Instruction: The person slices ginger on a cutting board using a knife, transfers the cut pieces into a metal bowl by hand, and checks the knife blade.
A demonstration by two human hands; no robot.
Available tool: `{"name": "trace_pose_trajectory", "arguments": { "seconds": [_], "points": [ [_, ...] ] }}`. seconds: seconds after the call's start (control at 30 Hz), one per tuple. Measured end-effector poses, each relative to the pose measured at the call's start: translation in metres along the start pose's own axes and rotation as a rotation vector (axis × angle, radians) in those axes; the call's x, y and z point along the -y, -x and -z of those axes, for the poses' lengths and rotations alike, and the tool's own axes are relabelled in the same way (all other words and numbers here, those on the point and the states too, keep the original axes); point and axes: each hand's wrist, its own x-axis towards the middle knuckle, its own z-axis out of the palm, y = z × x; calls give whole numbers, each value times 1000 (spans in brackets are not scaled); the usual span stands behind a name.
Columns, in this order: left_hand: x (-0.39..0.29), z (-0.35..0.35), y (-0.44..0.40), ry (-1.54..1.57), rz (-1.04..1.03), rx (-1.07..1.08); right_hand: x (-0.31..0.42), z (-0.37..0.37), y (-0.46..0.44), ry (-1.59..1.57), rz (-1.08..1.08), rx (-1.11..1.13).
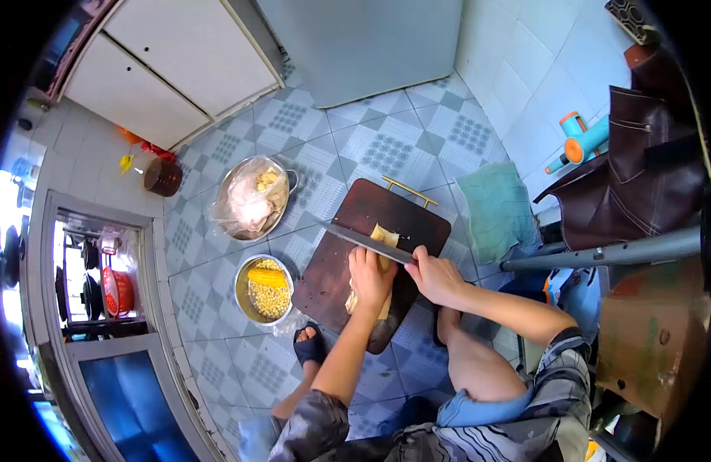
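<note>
My right hand (pixel 432 277) grips the knife (pixel 369 242) by its handle, blade toward ten o'clock. My left hand (pixel 369 276) clasps the pale food piece (pixel 384 233) against the board (pixel 322 279), far end at one o'clock. Likely light, yielding: hold behind the blade.

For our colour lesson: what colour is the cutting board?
The cutting board is dark reddish brown, best seen in the head view.

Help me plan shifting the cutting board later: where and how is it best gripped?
Probably by its gold-coloured bar handle, approached from the far side. The bar stands out from the far short edge of the cutting board, so fingers could likely curl around it, clear of the knife in the right hand.
</note>
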Motion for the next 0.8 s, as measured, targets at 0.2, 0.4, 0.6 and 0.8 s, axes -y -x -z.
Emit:
{"name": "trace_pose_trajectory", "arguments": {
  "seconds": [0.2, 0.4, 0.6, 0.8],
  "points": [
    [-5, -6, 4, 17, 113, -39, -8, -32, 5, 170, 45, -136],
    [-9, -11, 3, -45, 161, -35, -5, -23, 8, 259, -30, -145],
    [-8, -10, 3, -54, 140, -72, -2, -25, 10, 264, -60, -113],
    [-8, -9, 6, -83, 259, 24, -9, -24, 11, 138, -32, -34]
  ]
}}
